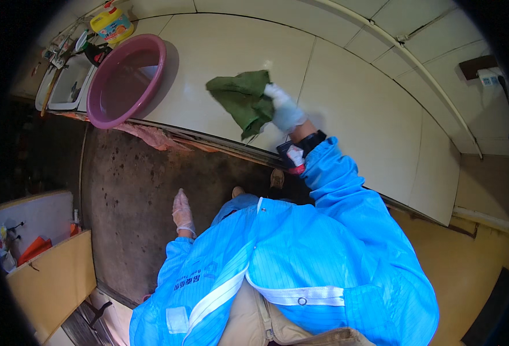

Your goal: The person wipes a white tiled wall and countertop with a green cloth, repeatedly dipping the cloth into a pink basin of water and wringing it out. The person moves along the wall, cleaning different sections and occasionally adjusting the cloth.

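Note:
A crumpled green cloth (245,99) is gripped in my right hand (283,108), which wears a thin whitish glove. Both are over the cream tiled counter (358,129); whether the cloth touches its surface I cannot tell. On my right wrist is a dark band with a red and white piece beside it. My left hand (182,212), in a clear thin glove, hangs at my side above the dark floor. Its fingers are extended, and nothing shows in it. A pink plastic basin (161,78) holding murky water stands toward the counter's left end.
Behind the basin stand a yellow pump bottle (111,27) and a dark bottle (95,52). A white sink (66,82) lies farther left. Pink fabric (146,135) hangs at the counter's front edge. A pipe (427,71) and a power socket (490,78) are on the wall. A wooden panel (55,281) stands lower left.

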Tool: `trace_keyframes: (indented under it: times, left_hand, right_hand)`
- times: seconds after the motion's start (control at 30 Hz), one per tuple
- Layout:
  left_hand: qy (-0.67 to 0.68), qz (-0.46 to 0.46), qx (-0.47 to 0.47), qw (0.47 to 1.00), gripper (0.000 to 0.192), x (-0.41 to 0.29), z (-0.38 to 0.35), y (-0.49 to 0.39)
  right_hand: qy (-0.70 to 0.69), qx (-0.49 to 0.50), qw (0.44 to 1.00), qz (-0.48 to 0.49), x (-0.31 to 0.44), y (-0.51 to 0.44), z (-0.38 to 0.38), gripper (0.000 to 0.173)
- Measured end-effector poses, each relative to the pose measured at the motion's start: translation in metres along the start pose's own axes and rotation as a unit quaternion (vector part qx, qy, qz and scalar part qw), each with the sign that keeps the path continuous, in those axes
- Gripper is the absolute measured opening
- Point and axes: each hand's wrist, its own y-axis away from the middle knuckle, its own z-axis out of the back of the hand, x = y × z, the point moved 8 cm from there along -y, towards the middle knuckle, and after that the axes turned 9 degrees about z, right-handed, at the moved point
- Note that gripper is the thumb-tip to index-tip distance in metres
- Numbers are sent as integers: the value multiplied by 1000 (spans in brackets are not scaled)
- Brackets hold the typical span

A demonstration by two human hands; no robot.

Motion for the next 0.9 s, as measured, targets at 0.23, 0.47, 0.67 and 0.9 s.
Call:
trace_keyframes:
  times: [0.23,0.47,0.67,0.9]
  left_hand:
    - [-156,175,121,965,65,134,-45,-1]
    - [-196,253,150,935,70,193,-64,-6]
    - [-162,186,146,958,65,123,-81,-37]
    - [-94,157,180,966,63,2,-97,-26]
  right_hand:
    - [1,-140,983,120,99,42,93,46]
    - [23,-322,927,192,185,153,232,46]
    - [9,-373,904,210,211,225,354,44]
    - [327,-435,800,253,224,257,394,58]
